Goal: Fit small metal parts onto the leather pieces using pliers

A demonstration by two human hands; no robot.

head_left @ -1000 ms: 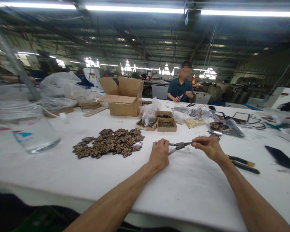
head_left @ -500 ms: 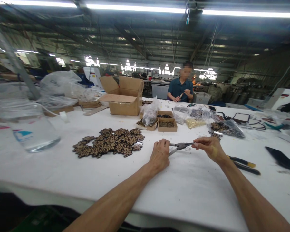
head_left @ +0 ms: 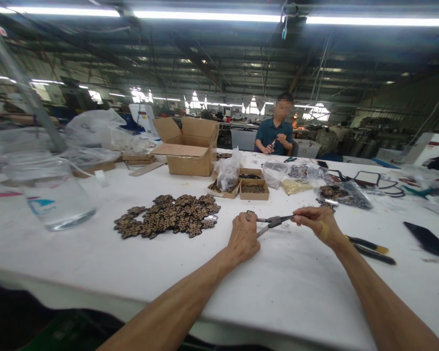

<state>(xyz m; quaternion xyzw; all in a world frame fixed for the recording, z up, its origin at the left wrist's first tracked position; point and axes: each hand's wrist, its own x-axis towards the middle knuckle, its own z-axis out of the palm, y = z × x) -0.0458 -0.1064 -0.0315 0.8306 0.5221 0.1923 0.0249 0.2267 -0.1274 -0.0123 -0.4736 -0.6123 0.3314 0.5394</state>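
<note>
My left hand [head_left: 243,240] grips pliers [head_left: 275,222] at twelve; my right [head_left: 319,225] pinches, probably, a tiny part [head_left: 293,219]; patterned pieces [head_left: 175,217] lie loose, eleven o'clock.

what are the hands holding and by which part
The left hand holds pliers by the handles. The right hand is at their tip; whether it holds anything cannot be told.

A white table [head_left: 270,292] carries leopard-patterned pieces [head_left: 183,214] and cardboard boxes [head_left: 188,161].
</note>
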